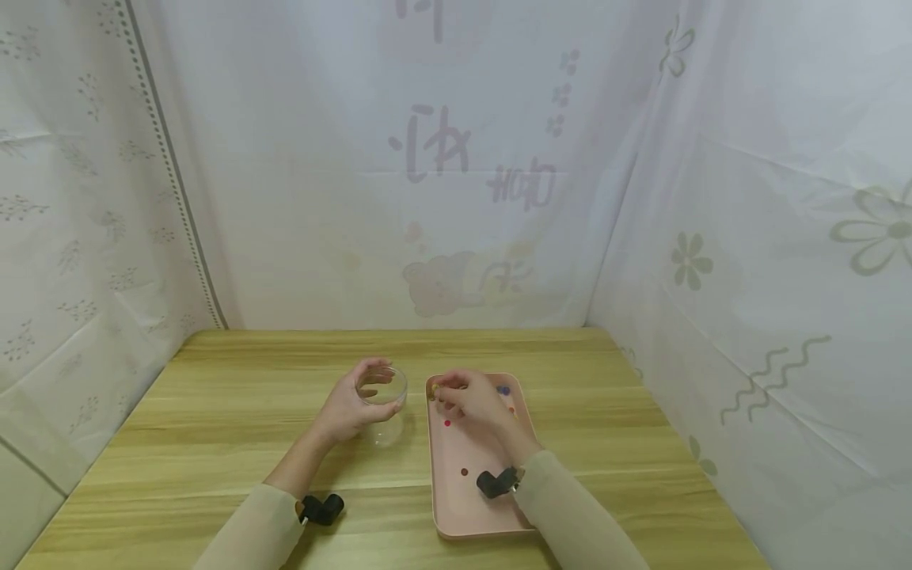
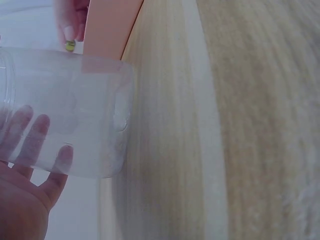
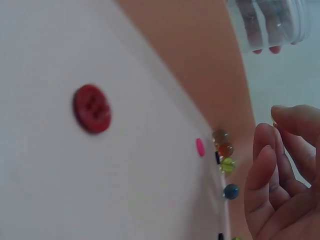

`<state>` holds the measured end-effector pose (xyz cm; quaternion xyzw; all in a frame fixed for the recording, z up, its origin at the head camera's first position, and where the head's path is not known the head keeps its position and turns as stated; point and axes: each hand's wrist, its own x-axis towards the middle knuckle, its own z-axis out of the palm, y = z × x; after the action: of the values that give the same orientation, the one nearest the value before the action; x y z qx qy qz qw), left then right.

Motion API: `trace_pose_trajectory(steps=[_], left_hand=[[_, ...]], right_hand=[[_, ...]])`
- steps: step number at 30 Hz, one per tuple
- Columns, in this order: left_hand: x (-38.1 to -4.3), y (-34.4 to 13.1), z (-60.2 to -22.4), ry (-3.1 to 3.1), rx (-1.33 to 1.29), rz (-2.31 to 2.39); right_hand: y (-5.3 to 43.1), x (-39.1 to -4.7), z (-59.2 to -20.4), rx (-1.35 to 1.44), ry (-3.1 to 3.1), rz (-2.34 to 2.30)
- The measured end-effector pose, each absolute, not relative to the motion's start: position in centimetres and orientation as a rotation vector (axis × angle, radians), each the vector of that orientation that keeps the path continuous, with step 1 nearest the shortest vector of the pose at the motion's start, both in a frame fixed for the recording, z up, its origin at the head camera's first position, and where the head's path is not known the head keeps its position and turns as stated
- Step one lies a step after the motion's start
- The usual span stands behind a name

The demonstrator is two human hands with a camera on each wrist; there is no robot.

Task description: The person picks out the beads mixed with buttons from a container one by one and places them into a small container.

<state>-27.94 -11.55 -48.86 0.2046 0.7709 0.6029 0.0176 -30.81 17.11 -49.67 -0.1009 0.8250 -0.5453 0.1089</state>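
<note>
My left hand (image 1: pixel 347 408) grips a clear jar (image 1: pixel 385 427) round its upper part, to the left of the pink tray (image 1: pixel 449 507). In the left wrist view its fingers show through the jar's wall (image 2: pixel 95 120). My right hand (image 1: pixel 476 402) is over the tray's far left part and pinches a small yellow marble (image 2: pixel 70 46) between thumb and fingertip. The right wrist view shows a red button (image 3: pixel 92 108) and a pink button (image 3: pixel 200 147) on the tray. Along its far end lie several glass marbles, among them a blue marble (image 3: pixel 231 191) and an orange marble (image 3: pixel 226 149).
The tray lies on a wood-grain table (image 1: pixel 235 412). Pale patterned cloth (image 1: pixel 342 222) hangs behind the table and on both sides. Dark camera mounts (image 1: pixel 324 510) sit on both wrists. More small coloured pieces lie near the tray's far right corner.
</note>
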Motion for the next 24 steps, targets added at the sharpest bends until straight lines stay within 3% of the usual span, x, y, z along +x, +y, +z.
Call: trace_pose_trajectory(steps=[24], left_hand=[[-28.0, -11.6, -48.9, 2.419, 0.648, 1.852]], right_hand=[[16.5, -29.9, -46.4, -0.257, 2.413, -1.733]])
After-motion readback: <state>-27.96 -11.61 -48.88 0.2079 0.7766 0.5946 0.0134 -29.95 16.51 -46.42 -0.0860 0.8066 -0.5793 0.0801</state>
